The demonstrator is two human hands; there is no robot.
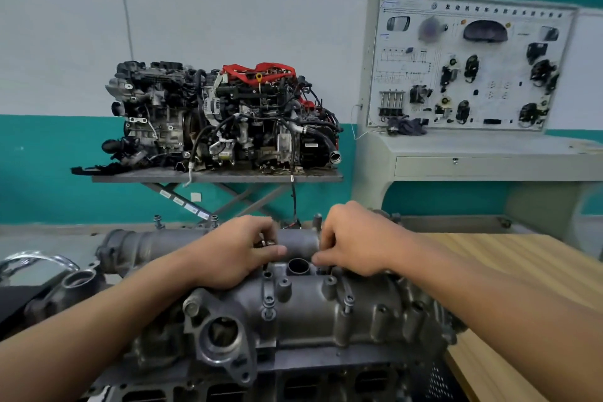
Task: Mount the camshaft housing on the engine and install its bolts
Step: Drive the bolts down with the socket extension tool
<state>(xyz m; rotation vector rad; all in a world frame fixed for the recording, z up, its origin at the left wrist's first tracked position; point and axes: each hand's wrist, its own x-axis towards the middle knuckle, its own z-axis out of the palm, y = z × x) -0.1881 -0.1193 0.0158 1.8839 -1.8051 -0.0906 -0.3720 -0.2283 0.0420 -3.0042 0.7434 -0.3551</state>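
While the camshaft housing (310, 313) sits on the engine (293, 385), left hand (235, 253) curled round apparent bolts (266, 242), right hand (354, 241) fingers bent at its far edge, hold undeterminable, each bolt should be started squarely by hand.

A second, fully dressed engine (222, 117) sits on a grey scissor-lift table (215, 177) against the white and teal wall (49, 166). Red strapping (261, 70) lies across its top, beside a yellow dipstick loop (259, 77). To the right, a training board (470, 65) carrying black components and a printed diagram stands upright on a pale grey console (456, 153) with a shallow drawer (455, 166). A dark rag (406, 127) lies at the board's foot. A wooden tabletop (522, 264) fills the right edge; a curved chrome tube (36, 259) shows far left
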